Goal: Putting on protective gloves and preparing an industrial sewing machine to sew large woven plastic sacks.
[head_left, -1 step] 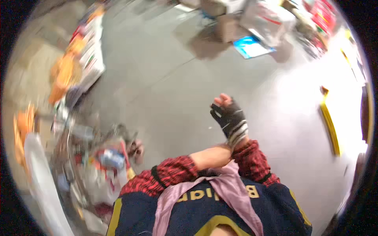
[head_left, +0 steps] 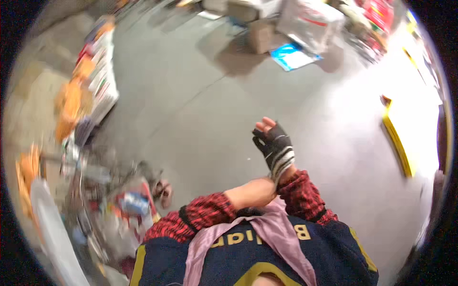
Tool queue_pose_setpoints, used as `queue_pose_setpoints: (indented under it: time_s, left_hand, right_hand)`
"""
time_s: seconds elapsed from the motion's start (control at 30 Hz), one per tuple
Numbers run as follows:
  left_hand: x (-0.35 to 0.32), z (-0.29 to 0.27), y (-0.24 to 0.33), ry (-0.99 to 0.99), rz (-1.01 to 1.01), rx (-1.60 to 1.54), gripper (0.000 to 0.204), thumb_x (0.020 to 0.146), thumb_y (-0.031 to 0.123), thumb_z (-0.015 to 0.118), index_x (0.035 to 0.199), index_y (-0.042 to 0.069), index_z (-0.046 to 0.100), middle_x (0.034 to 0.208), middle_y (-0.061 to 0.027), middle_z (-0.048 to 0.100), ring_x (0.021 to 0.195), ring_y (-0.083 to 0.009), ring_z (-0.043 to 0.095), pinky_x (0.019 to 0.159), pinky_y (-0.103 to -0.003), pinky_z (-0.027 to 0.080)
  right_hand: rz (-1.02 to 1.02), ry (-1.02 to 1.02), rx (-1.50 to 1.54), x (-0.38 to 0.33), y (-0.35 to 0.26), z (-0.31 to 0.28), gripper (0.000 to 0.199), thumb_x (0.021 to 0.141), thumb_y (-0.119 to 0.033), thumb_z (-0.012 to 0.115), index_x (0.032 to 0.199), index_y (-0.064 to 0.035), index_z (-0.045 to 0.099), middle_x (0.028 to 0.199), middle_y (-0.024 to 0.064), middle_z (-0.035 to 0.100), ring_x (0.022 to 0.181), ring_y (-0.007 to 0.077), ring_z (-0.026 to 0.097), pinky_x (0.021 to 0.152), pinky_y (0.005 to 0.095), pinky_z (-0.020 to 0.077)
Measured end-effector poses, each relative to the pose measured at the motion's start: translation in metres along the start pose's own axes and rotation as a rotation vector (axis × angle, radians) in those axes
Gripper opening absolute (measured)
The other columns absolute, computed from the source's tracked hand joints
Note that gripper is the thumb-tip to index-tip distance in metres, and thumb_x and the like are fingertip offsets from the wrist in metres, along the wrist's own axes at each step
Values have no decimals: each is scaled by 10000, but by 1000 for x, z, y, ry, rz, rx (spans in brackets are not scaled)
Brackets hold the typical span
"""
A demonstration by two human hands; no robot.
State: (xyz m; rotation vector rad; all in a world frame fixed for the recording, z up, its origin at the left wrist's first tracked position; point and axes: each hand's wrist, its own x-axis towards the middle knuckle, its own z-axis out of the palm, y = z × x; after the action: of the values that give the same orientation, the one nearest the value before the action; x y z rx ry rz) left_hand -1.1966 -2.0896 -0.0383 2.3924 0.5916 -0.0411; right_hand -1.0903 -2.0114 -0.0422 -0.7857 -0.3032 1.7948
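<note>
- Head view looked steeply down past the person's chest, and the whole frame was blurred.
- One gloved hand (head_left: 274,145) rose in the middle, in a black fingerless glove (head_left: 278,151) with pale stripes at the wrist; bare fingertips (head_left: 265,125) showed at its top.
- Its fingers were curled loosely and held nothing.
- It looked like the left hand, at the end of a bare forearm (head_left: 250,192) crossing from the left sleeve (head_left: 205,212); the blur left this unsure.
- The other hand was hidden: only a red patterned sleeve (head_left: 303,195) showed, crossing under the wrist, so its grip could not be told.
- A pink scarf (head_left: 272,233) and a navy top (head_left: 305,260) with yellow trim filled the lower edge.
- The hand hung over bare grey floor (head_left: 191,114), touching nothing.
- Lower left, a cluttered cart (head_left: 114,200) of mixed goods was too smeared to sort out.
- Far left, a stack of packages (head_left: 98,71) in white and orange lay by the wall.
- At the top, boxes (head_left: 260,33) and a blue sheet (head_left: 292,56) sat well apart from the hand.
- At right, a yellow strip (head_left: 398,143) lay on floor washed out by glare.
</note>
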Motion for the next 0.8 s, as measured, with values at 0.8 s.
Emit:
queue_pose_setpoints:
  time_s: [0.8]
  left_hand:
    - [531, -181, -68, -296, 335, 0, 180, 812, 128, 545, 895, -9, 628, 719, -174, 640, 674, -314, 649, 606, -404, 514]
  right_hand:
    - [-932, 618, -250, 171, -425, -293, 287, 919, -220, 591, 1017, 47, 630, 922, 138, 665, 823, 220, 654, 749, 353, 558]
